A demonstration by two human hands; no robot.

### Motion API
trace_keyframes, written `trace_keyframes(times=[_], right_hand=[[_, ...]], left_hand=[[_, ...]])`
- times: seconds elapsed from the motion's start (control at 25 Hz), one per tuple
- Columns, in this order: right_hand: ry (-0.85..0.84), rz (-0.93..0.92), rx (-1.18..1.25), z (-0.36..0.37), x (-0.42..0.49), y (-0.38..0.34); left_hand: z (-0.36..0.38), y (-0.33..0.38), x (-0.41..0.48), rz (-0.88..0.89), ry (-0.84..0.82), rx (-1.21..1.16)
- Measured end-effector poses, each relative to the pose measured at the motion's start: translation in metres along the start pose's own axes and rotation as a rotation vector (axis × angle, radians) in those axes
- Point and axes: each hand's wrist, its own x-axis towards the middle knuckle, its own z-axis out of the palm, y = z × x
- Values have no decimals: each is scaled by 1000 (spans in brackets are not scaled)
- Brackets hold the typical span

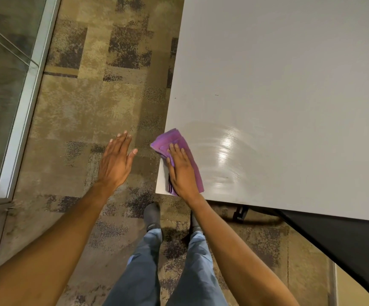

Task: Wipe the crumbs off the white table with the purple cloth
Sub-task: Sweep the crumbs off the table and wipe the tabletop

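At the near left corner of the white worktop (289, 74), we press our right hand (182, 171) flat, fingers straight, on the folded purple cloth (172, 140), whose front end hangs just over the worktop's left edge. We judge the flat palm spreads pressure so the cloth drags crumbs along instead of skipping over them. Our left hand (116, 162) holds nothing, fingers open and loosely spread, over the carpet (79, 107) just beside that edge, probably placed to catch what gets swept off. A glossy streaked patch (227, 151) lies right of the cloth, and a few tiny specks (216, 95) sit farther up. The grey footwear (152, 217) bears a line of lettering too small for us to read.
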Motion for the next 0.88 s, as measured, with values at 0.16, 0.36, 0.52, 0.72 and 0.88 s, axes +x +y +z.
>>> trace_keyframes(times=[0.16, 0.36, 0.52, 0.72, 0.88], right_hand=[[-69, -43, -25, -5, -41, 9], [-19, 66, -45, -43, -91, 46], [219, 420, 143, -88, -93, 79], [589, 518, 93, -136, -77, 105], [743, 407, 71, -162, -70, 93]], left_hand=[[1, 5, 0, 7, -3, 8], [2, 4, -2, 8, -10, 9], [4, 1, -2, 7, -19, 20], [11, 3, -7, 13, -37, 12], [13, 3, -9, 7, -43, -4]])
